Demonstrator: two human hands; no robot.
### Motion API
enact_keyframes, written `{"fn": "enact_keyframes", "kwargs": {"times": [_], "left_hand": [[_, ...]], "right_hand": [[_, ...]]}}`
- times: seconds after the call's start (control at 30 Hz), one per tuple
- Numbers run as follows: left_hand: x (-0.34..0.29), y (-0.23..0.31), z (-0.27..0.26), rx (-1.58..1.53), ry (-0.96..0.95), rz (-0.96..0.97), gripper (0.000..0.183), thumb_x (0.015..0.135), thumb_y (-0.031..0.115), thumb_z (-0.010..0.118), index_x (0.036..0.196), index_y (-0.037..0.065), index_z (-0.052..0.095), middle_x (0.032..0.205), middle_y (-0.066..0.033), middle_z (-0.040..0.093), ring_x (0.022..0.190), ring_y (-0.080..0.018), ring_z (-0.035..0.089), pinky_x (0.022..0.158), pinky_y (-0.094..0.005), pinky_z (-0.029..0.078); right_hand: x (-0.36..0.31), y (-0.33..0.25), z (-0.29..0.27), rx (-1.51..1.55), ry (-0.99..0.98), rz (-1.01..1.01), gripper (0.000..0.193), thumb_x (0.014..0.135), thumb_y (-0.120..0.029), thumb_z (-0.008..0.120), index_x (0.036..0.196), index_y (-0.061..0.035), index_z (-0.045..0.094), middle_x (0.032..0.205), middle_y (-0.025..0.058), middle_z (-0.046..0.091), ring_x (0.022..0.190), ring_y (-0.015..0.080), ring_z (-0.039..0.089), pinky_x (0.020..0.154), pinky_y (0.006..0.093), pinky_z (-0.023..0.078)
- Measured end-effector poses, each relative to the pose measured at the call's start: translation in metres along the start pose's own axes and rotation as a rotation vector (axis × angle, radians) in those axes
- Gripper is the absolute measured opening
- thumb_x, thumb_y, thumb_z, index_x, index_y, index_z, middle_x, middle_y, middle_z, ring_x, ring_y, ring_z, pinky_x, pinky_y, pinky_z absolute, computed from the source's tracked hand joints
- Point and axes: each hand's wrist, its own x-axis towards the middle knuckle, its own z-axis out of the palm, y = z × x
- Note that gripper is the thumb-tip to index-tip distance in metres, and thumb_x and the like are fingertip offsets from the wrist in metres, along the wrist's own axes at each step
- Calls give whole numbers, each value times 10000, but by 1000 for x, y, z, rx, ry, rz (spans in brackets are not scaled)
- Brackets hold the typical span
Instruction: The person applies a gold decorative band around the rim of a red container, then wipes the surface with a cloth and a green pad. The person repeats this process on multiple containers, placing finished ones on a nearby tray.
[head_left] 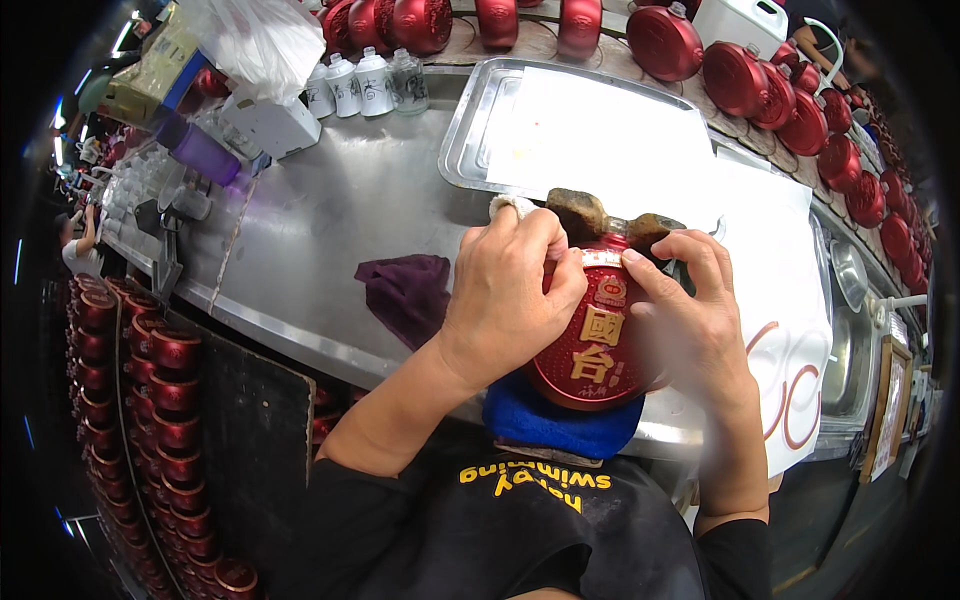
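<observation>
A red bottle (560,350) rests on the blue cloth (512,415). Beyond that cloth, the left hand (510,285) bunches nearly closed, hold unclear; the half-open right hand (700,310) touches the white band (601,258). Likely heavy, slick: best cradled underneath.

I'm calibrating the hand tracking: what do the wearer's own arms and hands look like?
Left hand and right hand are ungloved, with no rings or watch visible. Forearms are bare below short black sleeves; the black top carries yellow lettering.

Red btl (576,345) w/ gold chars (602,325)
</observation>
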Motion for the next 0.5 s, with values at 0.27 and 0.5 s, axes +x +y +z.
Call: {"fn": "enact_keyframes", "kwargs": {"times": [0.27, 0.5], "left_hand": [[-1, -1, -5, -202, -60, -197, 158, 862, 112, 703, 806, 32, 578, 741, -137, 576, 678, -319, 586, 618, -418, 472], [-8, -8, -19, -286, -142, -298, 180, 882, 139, 703, 815, 12, 595, 766, -149, 574, 658, -258, 562, 620, -384, 475]], "right_hand": [[3, -1, 0, -2, -11, 5, 485, 698, -1, 785, 1176, -68, 737, 1156, 127, 576, 1197, 357, 557, 971, 453, 512], [8, -3, 0, -24, -7, -17, 431, 734, -61, 823, 1155, -71, 732, 1137, 119, 577, 1166, 347, 566, 949, 453, 518]]}}
